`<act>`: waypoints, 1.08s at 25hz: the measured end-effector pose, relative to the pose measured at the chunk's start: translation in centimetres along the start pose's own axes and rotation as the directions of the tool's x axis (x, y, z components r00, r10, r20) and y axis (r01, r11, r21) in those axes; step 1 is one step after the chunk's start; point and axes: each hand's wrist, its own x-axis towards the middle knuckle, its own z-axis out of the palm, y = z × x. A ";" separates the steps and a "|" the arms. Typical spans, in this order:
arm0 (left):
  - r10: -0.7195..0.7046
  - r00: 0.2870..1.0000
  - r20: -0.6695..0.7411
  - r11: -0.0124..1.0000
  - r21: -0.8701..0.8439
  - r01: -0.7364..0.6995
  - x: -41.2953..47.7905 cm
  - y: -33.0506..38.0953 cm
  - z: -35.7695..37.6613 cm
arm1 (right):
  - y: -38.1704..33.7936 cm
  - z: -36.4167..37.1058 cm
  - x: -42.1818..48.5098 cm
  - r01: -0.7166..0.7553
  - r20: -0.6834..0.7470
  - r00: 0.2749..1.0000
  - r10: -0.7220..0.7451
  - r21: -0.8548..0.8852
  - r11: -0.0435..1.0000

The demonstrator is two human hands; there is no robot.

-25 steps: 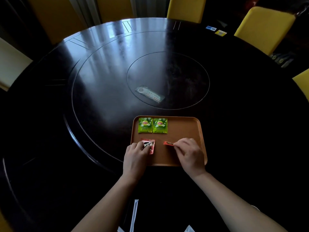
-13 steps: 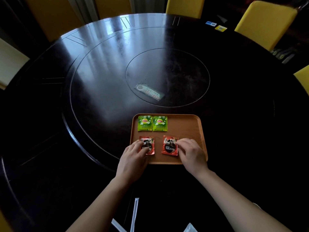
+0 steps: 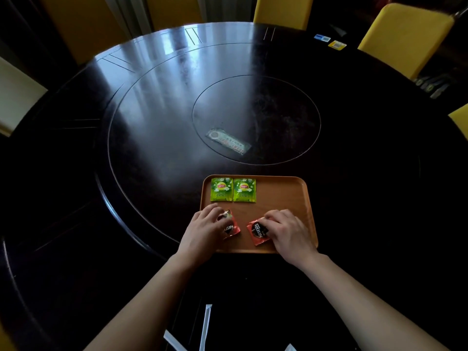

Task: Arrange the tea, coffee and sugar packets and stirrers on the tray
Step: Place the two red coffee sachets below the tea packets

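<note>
The left hand (image 3: pixel 205 230) lies palm down over the near left part of the tray (image 3: pixel 283 196), its fingers curled loosely onto the left coffee packet (image 3: pixel 231 228) and covering that packet's left half; whether it pinches the packet or only presses it flat cannot be told; the right hand (image 3: pixel 286 233) rests over the near right part of the tray, fingertips bent onto the right edge of the right coffee packet (image 3: pixel 258 230), which lies tilted on the tray floor, and here too grip or mere touch cannot be told; the two red packets sit side by side in the tray's near half, apart from each other; in the tray's far left corner two green tea packets (image 3: pixel 233 189) lie flat, edge to edge, square to the rim; the tray's right half is bare wood; the tray itself sits on a dark round table (image 3: pixel 152 97); beyond the tray's far edge, inside the table's inner ring, lies a clear wrapped packet (image 3: pixel 229 141); nearer than the tray, between the forearms, a white paper-wrapped stirrer (image 3: pixel 205 325) lies on the table, with other white wrapper ends showing at the bottom edge of the view; yellow chairs (image 3: pixel 402 36) stand around the table's far side.
</note>
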 end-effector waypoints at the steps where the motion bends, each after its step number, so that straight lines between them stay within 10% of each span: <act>1: 0.029 0.999 0.042 1.000 -0.012 -0.029 0.2 -0.5 -0.1 | 0.3 0.0 -0.1 0.027 0.030 0.999 -0.027 0.004 1.000; 9: -0.274 0.961 -0.023 0.952 0.134 0.275 1.0 2.6 0.9 | -1.5 0.4 1.4 -0.306 -0.029 0.952 0.306 0.020 0.952; 15: 0.003 1.000 -0.023 0.999 -0.033 -0.004 -0.8 0.2 1.4 | -0.4 0.5 -0.6 -0.143 -0.007 0.990 0.144 0.098 0.985; 27: -0.075 0.993 -0.091 0.995 0.064 0.081 -0.1 0.2 1.2 | -3.3 1.5 0.9 -0.280 -0.040 0.958 0.284 0.086 0.956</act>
